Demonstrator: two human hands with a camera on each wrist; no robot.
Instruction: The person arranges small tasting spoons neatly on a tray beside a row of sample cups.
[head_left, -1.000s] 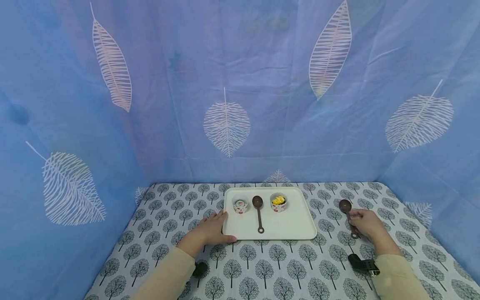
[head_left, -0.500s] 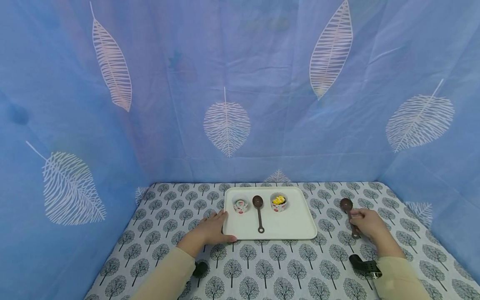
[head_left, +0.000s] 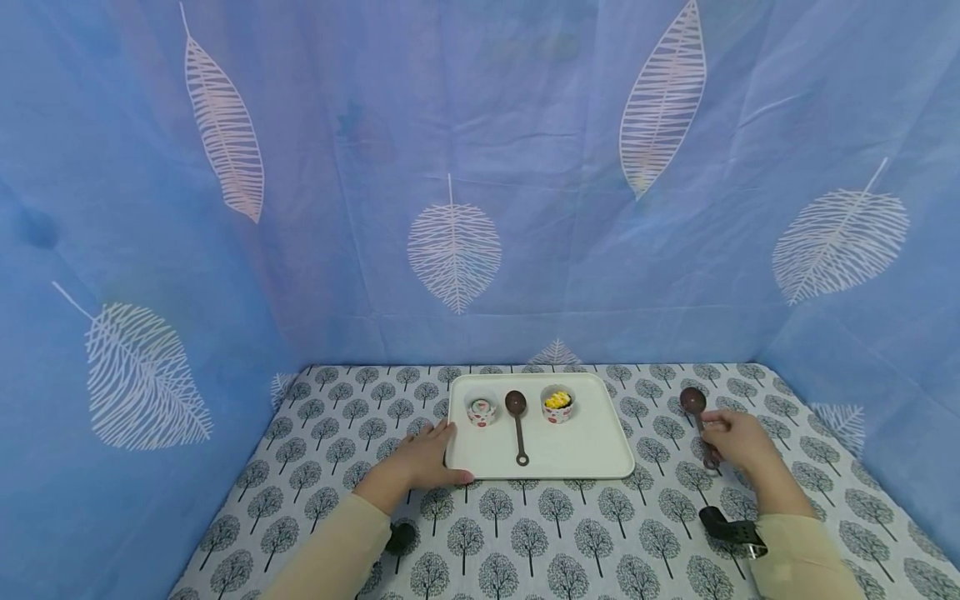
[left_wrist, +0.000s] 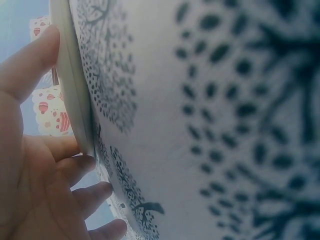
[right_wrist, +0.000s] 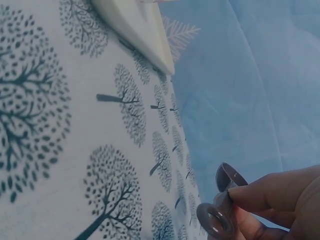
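A cream tray [head_left: 581,454] lies on a bench [head_left: 528,533] covered in white tree-printed cloth, before a blue leaf-patterned curtain [head_left: 555,258]. Two small paper cups, white with red print, stand in the far half of the tray. The left cup [head_left: 482,422] holds a pale round piece with a touch of pink and green at its centre, too small to identify. The right cup [head_left: 557,417] holds a bright yellow piece over something dark. Between the cups lies a brown spoon [head_left: 519,433], its handle towards the near edge. The person's left hand [head_left: 422,460] rests at the tray's near-left corner, fingers spread wide and thumb against the near rim. Well apart on the right, the right hand [head_left: 738,443] pinches the handle of a second brown spoon [head_left: 694,405], bowl pointing away from the person
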